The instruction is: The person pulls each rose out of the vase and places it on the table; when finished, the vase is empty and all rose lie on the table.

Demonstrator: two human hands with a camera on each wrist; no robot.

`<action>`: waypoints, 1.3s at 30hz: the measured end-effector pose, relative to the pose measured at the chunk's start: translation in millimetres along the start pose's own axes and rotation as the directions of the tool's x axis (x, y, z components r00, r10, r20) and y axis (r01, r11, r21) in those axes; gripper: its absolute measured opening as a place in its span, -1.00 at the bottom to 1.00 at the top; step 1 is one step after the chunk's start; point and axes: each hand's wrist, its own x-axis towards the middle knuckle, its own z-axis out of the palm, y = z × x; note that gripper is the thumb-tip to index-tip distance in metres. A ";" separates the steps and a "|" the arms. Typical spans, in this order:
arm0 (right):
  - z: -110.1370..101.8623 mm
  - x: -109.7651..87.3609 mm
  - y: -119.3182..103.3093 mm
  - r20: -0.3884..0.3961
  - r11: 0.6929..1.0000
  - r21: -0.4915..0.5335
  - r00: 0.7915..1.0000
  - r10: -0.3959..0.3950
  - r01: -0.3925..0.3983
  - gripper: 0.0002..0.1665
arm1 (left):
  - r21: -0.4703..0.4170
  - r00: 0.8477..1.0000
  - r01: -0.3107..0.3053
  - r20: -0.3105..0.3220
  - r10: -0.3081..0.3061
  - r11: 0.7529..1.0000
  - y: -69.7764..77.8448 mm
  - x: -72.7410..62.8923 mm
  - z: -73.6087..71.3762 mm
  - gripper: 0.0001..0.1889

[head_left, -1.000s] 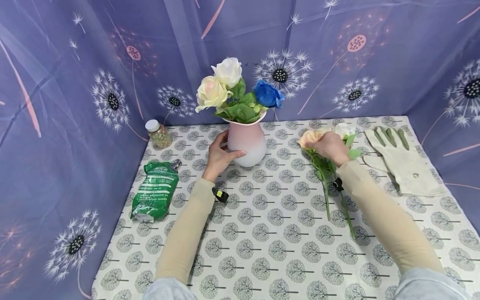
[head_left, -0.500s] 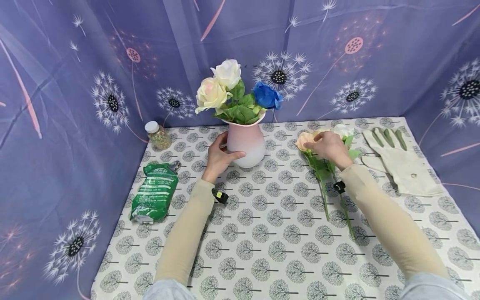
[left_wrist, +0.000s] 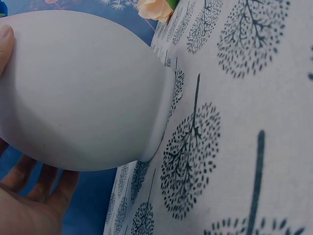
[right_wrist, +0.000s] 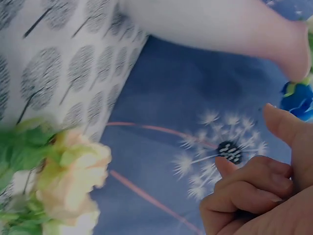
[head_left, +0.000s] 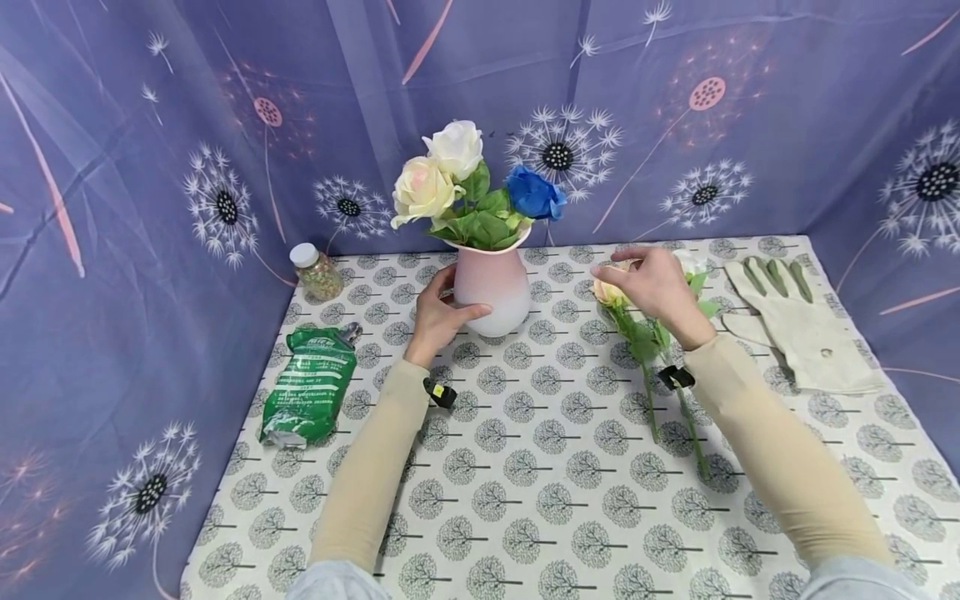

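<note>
My left hand grips the side of a pink-white vase that holds a white, a cream and a blue rose. In the left wrist view the vase fills the frame with my fingers behind it. My right hand hovers just above a peach rose and a white rose lying on the tablecloth, holding nothing. In the right wrist view its fingers are loosely curled, apart from the peach rose.
A pair of pale work gloves lies at the right. A green pouch and a small capped jar lie at the left. Purple dandelion-print cloth walls in the table on three sides.
My right hand has lifted off the peach rose and let it go, fingers loosening. The rose stays on the table. The left hand has kept its hold on the vase.
</note>
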 end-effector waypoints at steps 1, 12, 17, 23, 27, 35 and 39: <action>0.5 -2.8 -4.6 -0.017 0.999 0.027 1.000 -0.017 0.018 -0.13 | 0.001 1.000 0.000 0.000 0.000 1.000 -0.3 0.0 -0.1 0.05; 13.9 -21.9 -48.5 -0.045 0.953 0.272 0.991 -0.126 0.134 -0.24 | -0.010 1.000 -0.002 0.007 0.002 1.000 -0.3 -0.9 -1.1 0.03; 28.1 -13.3 -71.6 -0.063 0.904 0.404 0.990 -0.128 0.143 -0.18 | -0.020 1.000 -0.013 -0.001 0.013 1.000 -2.2 -1.4 -1.9 0.01; 41.3 0.5 -93.6 -0.097 0.841 0.530 0.993 -0.066 0.107 -0.02 | -0.022 1.000 -0.017 -0.001 0.017 1.000 -3.0 -1.4 -1.7 0.02; 49.3 11.0 -102.8 -0.102 0.781 0.615 0.993 -0.057 0.108 -0.27 | -0.020 1.000 -0.015 0.000 0.015 1.000 -2.2 -1.1 -1.4 0.03; 58.4 23.4 -113.5 -0.150 0.699 0.702 0.988 -0.043 0.137 -0.52 | -0.006 1.000 -0.013 0.005 0.013 1.000 -0.1 0.5 -0.4 0.05; 61.0 26.5 -116.8 -0.178 0.677 0.719 0.983 -0.039 0.157 -0.54 | 0.000 1.000 -0.012 0.004 0.012 1.000 -1.6 1.4 -1.0 0.05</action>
